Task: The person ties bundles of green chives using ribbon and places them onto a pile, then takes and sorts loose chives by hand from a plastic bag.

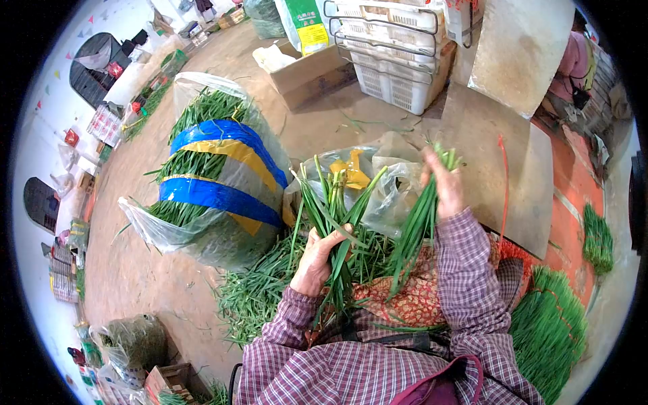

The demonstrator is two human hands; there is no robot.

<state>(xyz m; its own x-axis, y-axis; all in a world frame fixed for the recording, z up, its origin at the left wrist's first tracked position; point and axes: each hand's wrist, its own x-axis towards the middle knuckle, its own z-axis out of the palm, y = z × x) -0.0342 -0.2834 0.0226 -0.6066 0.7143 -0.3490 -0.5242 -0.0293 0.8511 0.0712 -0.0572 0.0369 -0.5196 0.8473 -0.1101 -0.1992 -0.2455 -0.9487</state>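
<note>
My left hand (320,259) is closed around a loose bunch of green stalks (333,196), their pale ends pointing up and the leaves hanging below. To the right, my right hand (443,182) grips a second bunch of green stalks (417,233), pale ends at the top and dark leaves hanging toward my lap. The two bunches are apart. Under and beside my left hand lies a heap of loose green leaves (260,297). A clear plastic bag (391,196) lies open behind both hands. Red patterned cloth (398,297) covers my lap.
A big plastic-wrapped bale of greens (226,175) with blue and yellow tape stands left. White crates (391,67) and a cardboard box (307,81) stand ahead. At right are a board (503,169) and tied green bundles (550,331). Another person (572,64) sits far right.
</note>
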